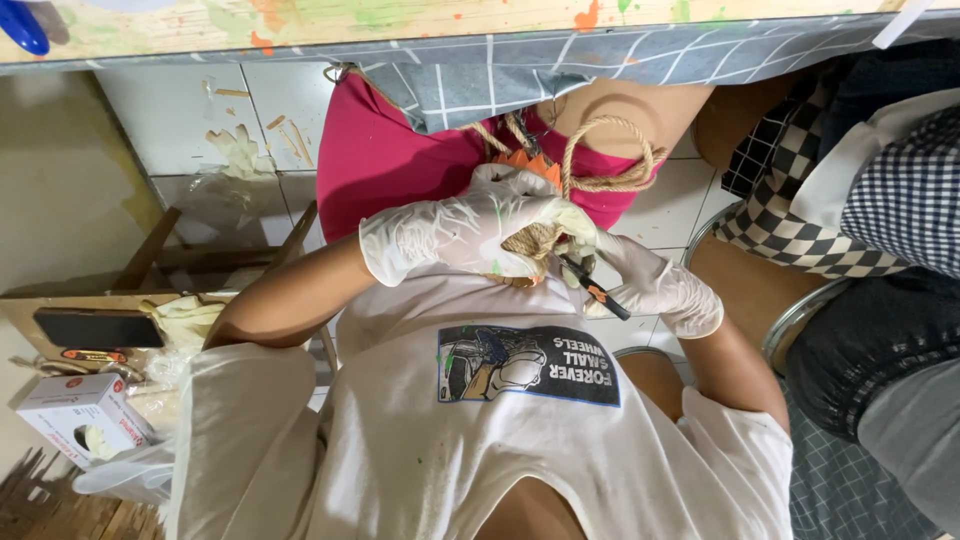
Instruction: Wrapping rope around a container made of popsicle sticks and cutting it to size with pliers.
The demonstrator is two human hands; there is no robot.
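I look down at my own lap. Both hands wear thin white gloves. My left hand wraps around a bundle of tan rope wound on an orange piece, held over my pink shorts. My right hand grips a small black tool with an orange mark, its tip against the rope under my left fingers. A loop of the rope curls up beside my knee.
A paint-splattered table edge with a grey checked cloth hangs above. Another person in checked clothing and jeans sits close on the right on a metal-rimmed stool. At left are a phone on a wooden frame and a glove box.
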